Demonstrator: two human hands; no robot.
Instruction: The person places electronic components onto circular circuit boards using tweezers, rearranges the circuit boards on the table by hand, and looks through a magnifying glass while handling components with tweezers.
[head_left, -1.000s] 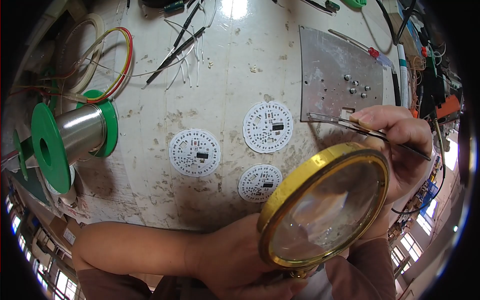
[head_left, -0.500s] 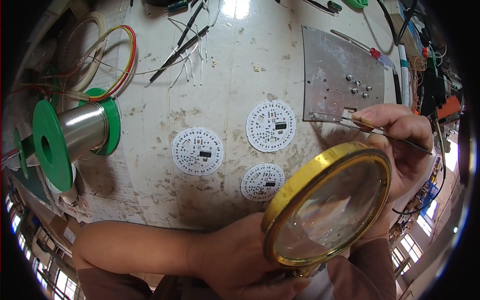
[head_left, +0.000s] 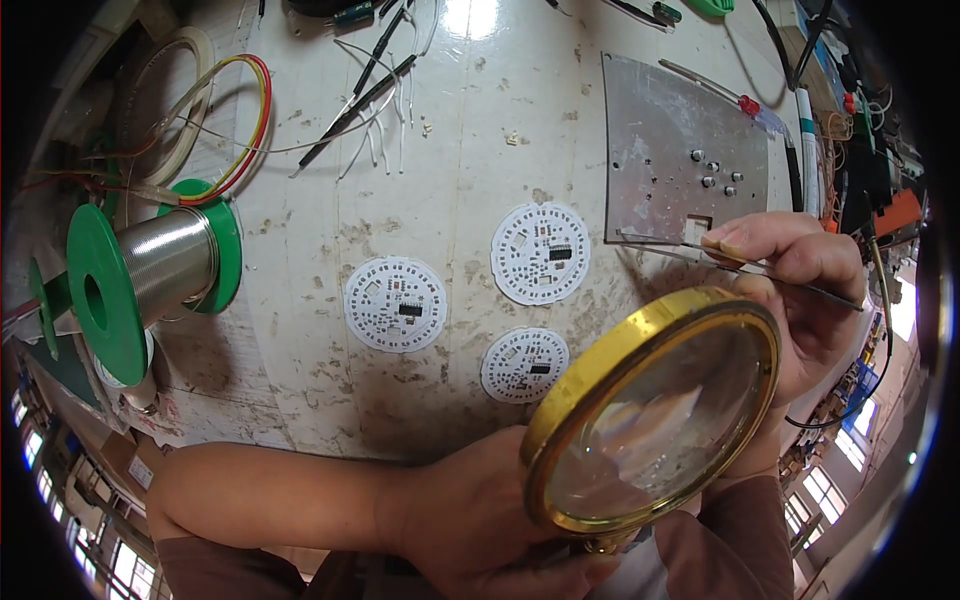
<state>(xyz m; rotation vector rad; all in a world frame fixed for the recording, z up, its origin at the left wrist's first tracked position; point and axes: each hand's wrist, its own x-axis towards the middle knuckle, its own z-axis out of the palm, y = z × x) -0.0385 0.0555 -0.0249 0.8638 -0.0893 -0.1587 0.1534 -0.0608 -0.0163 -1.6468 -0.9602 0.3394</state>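
Note:
My left hand (head_left: pixel 490 510) is closed around the short handle of a magnifying glass (head_left: pixel 570 375) with a gold-coloured rim. The glass is tilted in front of my right forearm, and the fingers are partly hidden behind it. Between the thumb and fingers of my right hand (head_left: pixel 805 285) is a pair of slim metal tweezers (head_left: pixel 738 265). Their tips point left, slightly apart, near the lower edge of a grey metal plate (head_left: pixel 640 120). I cannot make out anything between the tips. Left of the lens lie three round white circuit boards, the left one (head_left: pixel 396 304), the upper one (head_left: pixel 540 254) and the lower one (head_left: pixel 525 366).
A green spool of solder wire (head_left: pixel 165 260) stands at the left, near a tape roll (head_left: pixel 195 110) and coloured wires (head_left: pixel 262 120). Small cylindrical parts (head_left: pixel 709 182) and a screwdriver (head_left: pixel 750 105) rest on the plate. Black and white leads (head_left: pixel 355 115) lie at the back.
The tweezer tips have dropped very slightly toward me. The magnifying glass and the boards are practically where they were.

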